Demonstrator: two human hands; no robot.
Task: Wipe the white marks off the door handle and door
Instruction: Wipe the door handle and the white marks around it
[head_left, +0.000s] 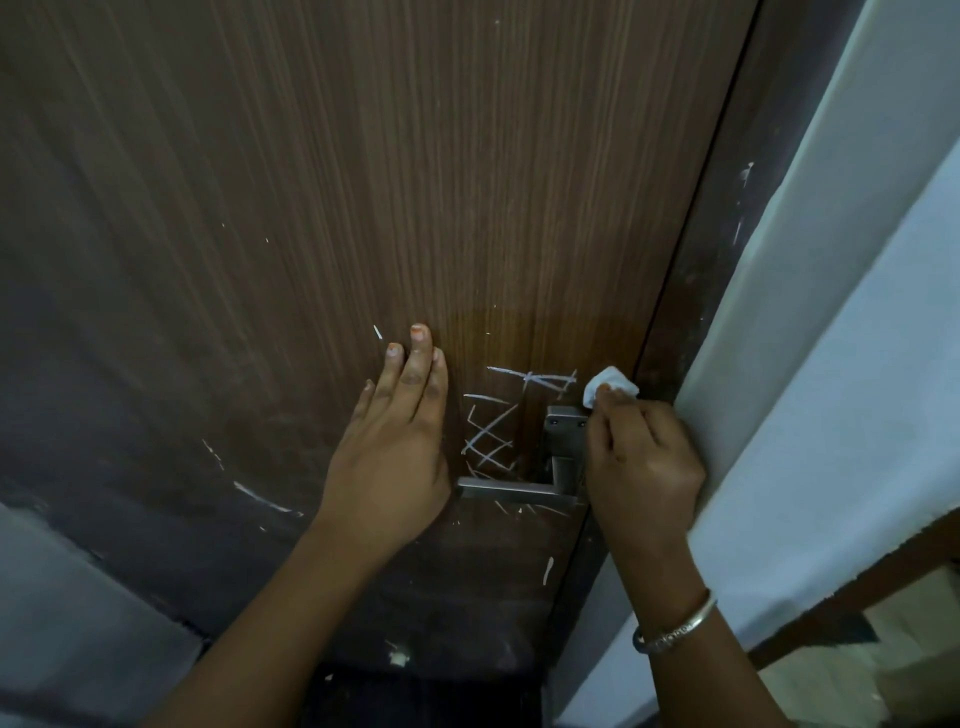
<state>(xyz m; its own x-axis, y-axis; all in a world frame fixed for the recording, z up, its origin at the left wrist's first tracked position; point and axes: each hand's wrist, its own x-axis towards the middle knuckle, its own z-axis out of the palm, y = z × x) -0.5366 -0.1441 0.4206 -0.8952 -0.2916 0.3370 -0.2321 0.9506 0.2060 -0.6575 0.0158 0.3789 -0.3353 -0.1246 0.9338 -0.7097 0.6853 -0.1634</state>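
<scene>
Brown wood-grain laminate covers the door (363, 182), which fills most of the head view. Its brushed-metal door handle (519, 488) sits near the door's right edge: a square back plate (566, 423) with two screws, and a flat lever running leftward from below it. White marks (491, 434) are scrawled on the door just left of the plate and above the lever, as crossed zigzag lines. A long stroke (530, 375) runs across above them toward the plate's top. The left hand (395, 447) lies flat against the door just left of these scribbles, fingers straight, close together and pointing up, its grip wide and holding nothing. The heel of its palm is beside the lever's free end; whether they touch cannot be told. The right hand (639, 457) has its grip closed in a pinch on a small crumpled white wad (610, 385), tissue or cloth, with thumb and fingertips curled round it. It holds the wad at the door surface by the right end of the long stroke, just above the plate's upper right corner. A silver bangle (675, 623) circles the right wrist. Smaller white streaks (262, 499) are scattered over the door, beside the left fingertips, low on the left and under the handle. Right of the door run the dark door frame (727, 234), smeared with white, and a pale wall (831, 260).
</scene>
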